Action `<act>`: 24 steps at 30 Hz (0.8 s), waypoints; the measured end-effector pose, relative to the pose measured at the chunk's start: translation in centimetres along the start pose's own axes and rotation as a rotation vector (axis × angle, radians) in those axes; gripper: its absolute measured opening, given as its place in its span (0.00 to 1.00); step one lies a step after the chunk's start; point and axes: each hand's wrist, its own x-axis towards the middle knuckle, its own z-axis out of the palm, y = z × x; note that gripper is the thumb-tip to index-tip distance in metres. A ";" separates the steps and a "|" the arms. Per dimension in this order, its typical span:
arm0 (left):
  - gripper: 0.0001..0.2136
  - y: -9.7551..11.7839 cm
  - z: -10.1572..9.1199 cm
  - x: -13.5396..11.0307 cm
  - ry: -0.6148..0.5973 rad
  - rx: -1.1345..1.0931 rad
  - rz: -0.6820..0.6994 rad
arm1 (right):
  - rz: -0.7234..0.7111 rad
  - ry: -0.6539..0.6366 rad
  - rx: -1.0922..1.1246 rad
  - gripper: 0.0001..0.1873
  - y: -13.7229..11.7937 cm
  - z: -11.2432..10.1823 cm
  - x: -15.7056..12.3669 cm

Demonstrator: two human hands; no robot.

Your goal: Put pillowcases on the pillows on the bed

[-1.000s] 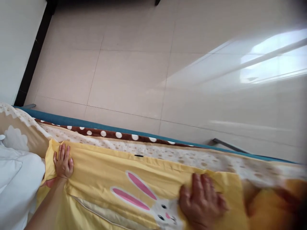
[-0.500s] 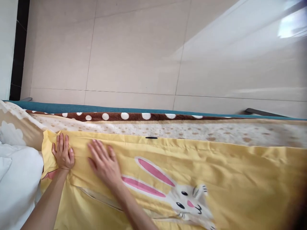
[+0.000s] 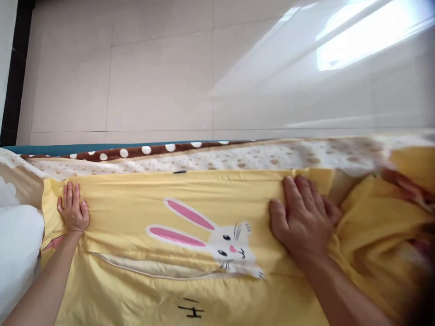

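A yellow pillowcase point(image 3: 125, 213) printed with a white rabbit point(image 3: 227, 249) lies spread out before me. Flat on its left end rests my left hand point(image 3: 74, 213), open, fingers stretched toward the far edge. My right hand point(image 3: 306, 217) presses down near the right end, fingers extended and thumb apart, holding nothing. Between the hands the cloth is stretched fairly smooth. A long slit point(image 3: 159, 269) gapes below the rabbit's ears, showing paler cloth inside. Black lettering point(image 3: 190, 311) shows nearer to me.
Beneath lies a spotted cream blanket point(image 3: 238, 158), with a brown dotted fabric point(image 3: 136, 152) and a blue edge point(image 3: 61, 148) beyond. White bedding point(image 3: 20, 244) bulges at left. Bunched yellow cloth point(image 3: 377, 226) lies at right. Tiled floor point(image 3: 156, 81) stretches past the edge.
My right hand has moved far right along the pillowcase, from near the left hand to beyond the rabbit. The view has shifted right. My left hand stays on the left end.
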 end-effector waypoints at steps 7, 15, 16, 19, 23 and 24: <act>0.27 -0.5 0.1 0.9 0.070 -0.036 0.006 | 0.107 0.021 0.072 0.34 -4.2 -2.0 -0.6; 0.26 2.3 -4.9 -6.5 -0.068 -0.208 0.070 | -0.539 -0.058 0.317 0.31 -20.2 -3.9 -20.0; 0.25 2.1 -5.6 -9.5 -0.094 -0.204 0.162 | -0.556 -0.074 0.324 0.32 -19.7 -3.5 -21.7; 0.25 -1.1 -6.8 -19.5 -0.148 -0.096 0.228 | -0.511 -0.086 0.291 0.31 -14.3 -3.0 -24.5; 0.27 -9.2 -7.7 -30.1 -0.062 0.019 -0.099 | -0.315 -0.113 0.182 0.26 -3.6 -4.5 -27.5; 0.29 -11.0 -8.0 -31.7 -0.052 0.009 -0.158 | -0.206 -0.129 0.171 0.26 -1.3 -5.1 -28.6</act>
